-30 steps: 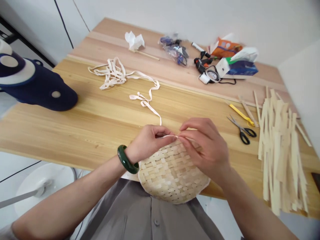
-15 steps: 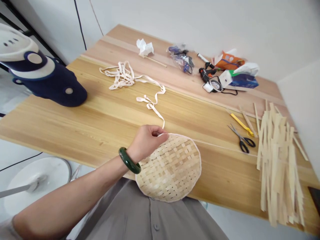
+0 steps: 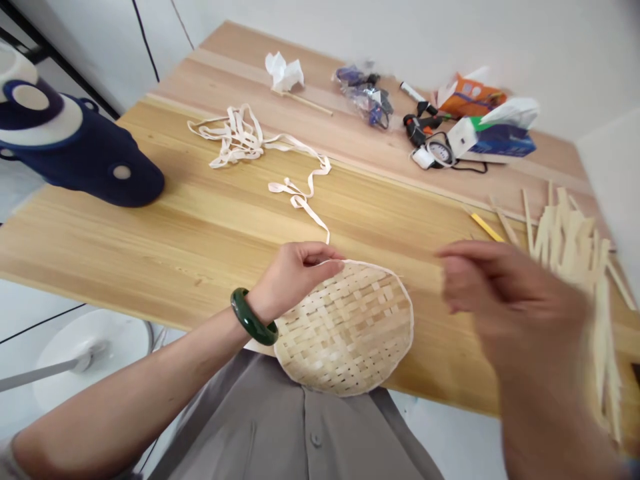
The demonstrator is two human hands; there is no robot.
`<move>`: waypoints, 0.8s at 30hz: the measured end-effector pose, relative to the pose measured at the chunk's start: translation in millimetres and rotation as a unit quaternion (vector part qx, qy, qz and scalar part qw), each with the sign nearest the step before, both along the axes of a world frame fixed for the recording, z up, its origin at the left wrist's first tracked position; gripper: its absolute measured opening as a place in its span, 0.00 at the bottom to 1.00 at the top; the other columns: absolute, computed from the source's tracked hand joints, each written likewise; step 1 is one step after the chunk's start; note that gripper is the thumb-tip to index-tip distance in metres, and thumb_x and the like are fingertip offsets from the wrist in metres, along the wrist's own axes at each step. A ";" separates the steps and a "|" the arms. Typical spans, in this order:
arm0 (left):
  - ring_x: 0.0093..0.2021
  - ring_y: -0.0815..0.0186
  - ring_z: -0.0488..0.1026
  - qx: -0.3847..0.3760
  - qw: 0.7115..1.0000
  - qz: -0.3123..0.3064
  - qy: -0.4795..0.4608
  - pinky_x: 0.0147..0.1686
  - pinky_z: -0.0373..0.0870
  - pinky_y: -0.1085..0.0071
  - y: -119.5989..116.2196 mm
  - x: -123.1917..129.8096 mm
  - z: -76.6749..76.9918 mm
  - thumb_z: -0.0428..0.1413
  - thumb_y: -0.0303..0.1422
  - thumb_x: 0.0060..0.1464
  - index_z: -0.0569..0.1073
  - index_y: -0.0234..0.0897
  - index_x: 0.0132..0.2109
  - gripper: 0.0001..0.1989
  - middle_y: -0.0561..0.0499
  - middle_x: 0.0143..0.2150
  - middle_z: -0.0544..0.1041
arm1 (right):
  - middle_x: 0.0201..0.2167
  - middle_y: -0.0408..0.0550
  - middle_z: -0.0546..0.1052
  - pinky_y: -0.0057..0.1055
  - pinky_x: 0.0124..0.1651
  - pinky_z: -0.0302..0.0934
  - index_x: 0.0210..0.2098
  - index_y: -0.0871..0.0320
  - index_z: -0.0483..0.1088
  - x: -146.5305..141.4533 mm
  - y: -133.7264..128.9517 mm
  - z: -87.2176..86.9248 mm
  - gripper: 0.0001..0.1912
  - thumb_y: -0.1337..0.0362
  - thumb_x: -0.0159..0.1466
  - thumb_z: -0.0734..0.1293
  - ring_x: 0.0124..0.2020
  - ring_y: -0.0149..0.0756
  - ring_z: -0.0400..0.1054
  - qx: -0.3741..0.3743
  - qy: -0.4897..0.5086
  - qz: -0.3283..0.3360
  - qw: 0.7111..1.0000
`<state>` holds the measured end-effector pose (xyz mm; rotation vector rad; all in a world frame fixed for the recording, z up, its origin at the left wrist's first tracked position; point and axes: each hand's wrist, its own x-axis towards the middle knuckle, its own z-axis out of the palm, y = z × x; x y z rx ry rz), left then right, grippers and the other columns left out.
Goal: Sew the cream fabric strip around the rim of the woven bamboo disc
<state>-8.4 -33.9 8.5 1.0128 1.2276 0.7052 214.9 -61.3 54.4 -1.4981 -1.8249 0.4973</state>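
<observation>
A round woven bamboo piece, edged with pale tape, leans at the table's front edge against the grey shirt. My left hand pinches its upper rim, thumb on the near face. From there a pale ribbon runs up the table to a loose tangle. To the right of the bamboo piece, apart from it, my right hand hangs in the air, smeared by motion. Its fingers are pressed together; what they hold, if anything, is too small to make out.
Thin wooden strips lie in a pile at the right, beside a yellow-handled tool. Tissue packs, a glue gun and bagged items sit at the back. A dark blue figure-shaped object stands left.
My right hand has come into view from the right and covers the scissors. The thread stretched rightward from the rim no longer shows. My left hand keeps its hold; the view has shifted slightly.
</observation>
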 end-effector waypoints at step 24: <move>0.28 0.70 0.70 0.032 0.998 -0.012 0.058 0.24 0.62 0.76 0.7 -1.4 -3.3 0.61 0.39 0.51 0.77 0.34 0.33 0.11 0.52 0.29 0.78 | 0.26 0.44 0.74 0.27 0.30 0.57 0.39 0.61 0.76 -40.6 0.9 -39.2 0.13 0.71 0.68 0.60 0.26 0.29 0.66 0.055 -0.161 0.117 0.978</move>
